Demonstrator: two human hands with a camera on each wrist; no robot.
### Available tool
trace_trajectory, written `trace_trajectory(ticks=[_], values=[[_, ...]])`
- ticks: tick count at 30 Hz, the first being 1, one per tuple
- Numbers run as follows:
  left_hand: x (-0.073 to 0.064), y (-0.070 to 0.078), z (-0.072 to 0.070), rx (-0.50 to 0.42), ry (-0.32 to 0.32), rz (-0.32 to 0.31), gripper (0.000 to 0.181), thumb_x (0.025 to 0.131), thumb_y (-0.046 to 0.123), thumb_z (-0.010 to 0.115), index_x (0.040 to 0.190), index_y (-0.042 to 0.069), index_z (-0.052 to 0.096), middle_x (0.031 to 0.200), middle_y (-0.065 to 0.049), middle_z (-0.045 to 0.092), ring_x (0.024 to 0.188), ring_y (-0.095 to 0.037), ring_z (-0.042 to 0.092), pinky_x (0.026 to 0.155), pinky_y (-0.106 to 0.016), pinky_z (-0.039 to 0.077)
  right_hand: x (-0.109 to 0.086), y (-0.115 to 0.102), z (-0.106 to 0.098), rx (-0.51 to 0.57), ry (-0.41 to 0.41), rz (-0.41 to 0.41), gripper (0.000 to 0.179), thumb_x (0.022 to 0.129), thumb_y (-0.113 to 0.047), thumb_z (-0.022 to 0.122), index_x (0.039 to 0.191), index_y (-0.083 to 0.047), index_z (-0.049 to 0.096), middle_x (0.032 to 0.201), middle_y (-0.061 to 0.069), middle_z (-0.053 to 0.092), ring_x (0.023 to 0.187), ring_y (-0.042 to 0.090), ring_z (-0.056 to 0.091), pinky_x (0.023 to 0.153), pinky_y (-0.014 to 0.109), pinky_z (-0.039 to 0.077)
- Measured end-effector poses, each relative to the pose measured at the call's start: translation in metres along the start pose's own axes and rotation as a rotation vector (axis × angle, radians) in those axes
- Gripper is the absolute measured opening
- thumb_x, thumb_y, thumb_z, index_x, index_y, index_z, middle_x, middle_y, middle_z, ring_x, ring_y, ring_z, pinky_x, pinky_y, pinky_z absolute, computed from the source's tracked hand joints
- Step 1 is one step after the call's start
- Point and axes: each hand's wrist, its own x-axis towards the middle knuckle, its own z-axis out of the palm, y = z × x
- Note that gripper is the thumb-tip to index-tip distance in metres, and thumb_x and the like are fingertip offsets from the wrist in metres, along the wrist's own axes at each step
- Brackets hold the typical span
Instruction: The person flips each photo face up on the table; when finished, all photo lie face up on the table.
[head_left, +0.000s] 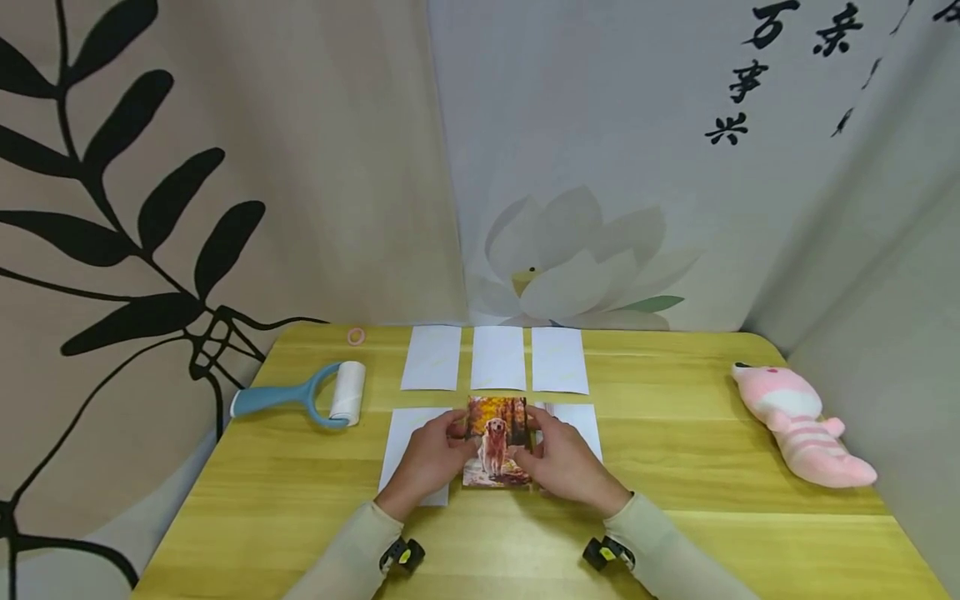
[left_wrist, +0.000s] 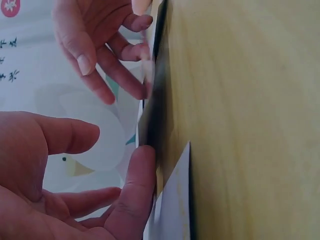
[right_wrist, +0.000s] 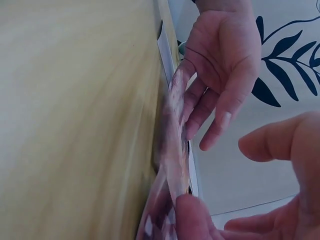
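Observation:
A photo card (head_left: 495, 446) of a golden dog among autumn leaves lies between my two hands, at the front middle of the rows of cards. My left hand (head_left: 429, 457) is at its left edge. In the left wrist view a fingertip touches the edge, while the thumb stays raised. At the opposite edge is my right hand (head_left: 576, 464); the right wrist view shows its finger against the card, its thumb (right_wrist: 270, 142) held away. Under my left wrist lies a white card (head_left: 405, 437), and another white card (head_left: 585, 421) is partly hidden by my right hand.
Three white cards (head_left: 498, 358) form a row behind. To the left are a blue-handled lint roller (head_left: 296, 398) and a small pink ring (head_left: 356, 336). A pink plush toy (head_left: 806, 429) lies at the right of the wooden table (head_left: 675, 533). Printed curtains hang behind.

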Motion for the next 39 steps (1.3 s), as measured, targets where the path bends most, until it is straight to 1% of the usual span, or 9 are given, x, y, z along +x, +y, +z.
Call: trace_trajectory(ticks=[10, 14, 18, 19, 21, 25, 31, 36, 39], values=[[-0.003, 0.004, -0.004, 0.022, -0.007, -0.006, 0.063, 0.103, 0.033, 0.068, 0.156, 0.004, 0.05, 0.137, -0.019, 0.069, 0.117, -0.032, 0.072, 0.09, -0.047, 0.062, -0.001, 0.0, 0.0, 0.001, -0.013, 0.02, 0.076, 0.101, -0.03, 0.071, 0.161, 0.0, 0.036, 0.14, 0.025, 0.066, 0.043, 0.019, 0.062, 0.057, 0.03, 0.054], [-0.004, 0.002, -0.008, 0.04, 0.008, -0.01, 0.064, 0.102, 0.038, 0.069, 0.155, 0.006, 0.052, 0.136, -0.016, 0.069, 0.119, -0.032, 0.071, 0.093, -0.05, 0.06, -0.001, -0.001, -0.001, -0.001, -0.014, 0.016, 0.075, 0.101, -0.031, 0.071, 0.161, -0.002, 0.037, 0.138, 0.021, 0.068, 0.043, 0.018, 0.061, 0.049, 0.032, 0.051], [-0.005, -0.001, -0.014, 0.02, 0.021, -0.002, 0.058, 0.102, 0.036, 0.069, 0.152, 0.009, 0.057, 0.134, -0.012, 0.07, 0.119, -0.03, 0.07, 0.094, -0.049, 0.06, 0.0, -0.005, -0.003, -0.005, -0.019, -0.013, 0.071, 0.102, -0.03, 0.071, 0.16, -0.004, 0.04, 0.094, 0.018, 0.076, 0.041, 0.016, 0.059, 0.044, 0.033, 0.049], [-0.006, -0.002, -0.015, 0.015, 0.028, 0.0, 0.055, 0.102, 0.034, 0.07, 0.15, 0.01, 0.058, 0.132, -0.011, 0.07, 0.118, -0.029, 0.07, 0.093, -0.047, 0.06, 0.0, -0.006, -0.003, -0.012, -0.015, -0.028, 0.069, 0.102, -0.029, 0.072, 0.159, -0.004, 0.042, 0.091, 0.018, 0.075, 0.041, 0.015, 0.057, 0.043, 0.033, 0.048], [-0.006, -0.005, -0.018, 0.005, 0.047, 0.0, 0.051, 0.102, 0.03, 0.07, 0.147, 0.01, 0.061, 0.128, -0.009, 0.071, 0.116, -0.027, 0.071, 0.09, -0.043, 0.061, 0.002, -0.007, -0.003, -0.034, -0.012, -0.059, 0.066, 0.101, -0.028, 0.072, 0.156, -0.003, 0.047, 0.09, 0.017, 0.073, 0.043, 0.013, 0.056, 0.046, 0.031, 0.048], [-0.009, -0.011, -0.025, -0.002, 0.082, -0.014, 0.046, 0.1, 0.027, 0.073, 0.142, 0.01, 0.065, 0.124, -0.007, 0.072, 0.11, -0.023, 0.071, 0.088, -0.04, 0.06, 0.006, -0.011, 0.001, -0.085, 0.011, -0.142, 0.057, 0.099, -0.027, 0.074, 0.146, 0.0, 0.058, 0.118, 0.015, 0.069, 0.057, 0.008, 0.055, 0.056, 0.027, 0.048], [-0.017, -0.023, -0.038, 0.006, 0.114, -0.06, 0.05, 0.095, 0.024, 0.08, 0.14, 0.008, 0.064, 0.125, -0.009, 0.07, 0.11, -0.023, 0.067, 0.094, -0.046, 0.056, 0.018, -0.016, 0.01, -0.118, -0.03, -0.218, 0.047, 0.1, -0.028, 0.073, 0.138, -0.002, 0.065, 0.102, 0.006, 0.068, 0.068, 0.005, 0.056, 0.06, 0.026, 0.049], [-0.022, -0.035, -0.054, -0.008, 0.146, -0.089, 0.049, 0.097, 0.023, 0.078, 0.14, 0.007, 0.063, 0.128, -0.012, 0.068, 0.114, -0.026, 0.064, 0.099, -0.046, 0.054, 0.032, -0.024, 0.018, -0.134, -0.045, -0.276, 0.038, 0.101, -0.027, 0.071, 0.133, -0.006, 0.069, 0.108, 0.007, 0.07, 0.067, 0.005, 0.056, 0.061, 0.026, 0.048], [-0.026, -0.04, -0.065, -0.009, 0.151, -0.079, 0.048, 0.1, 0.025, 0.075, 0.141, 0.005, 0.062, 0.131, -0.016, 0.067, 0.115, -0.027, 0.064, 0.098, -0.045, 0.054, 0.041, -0.033, 0.022, -0.145, -0.035, -0.31, 0.035, 0.101, -0.025, 0.072, 0.13, -0.005, 0.07, 0.112, 0.009, 0.073, 0.075, 0.01, 0.062, 0.068, 0.028, 0.05]])
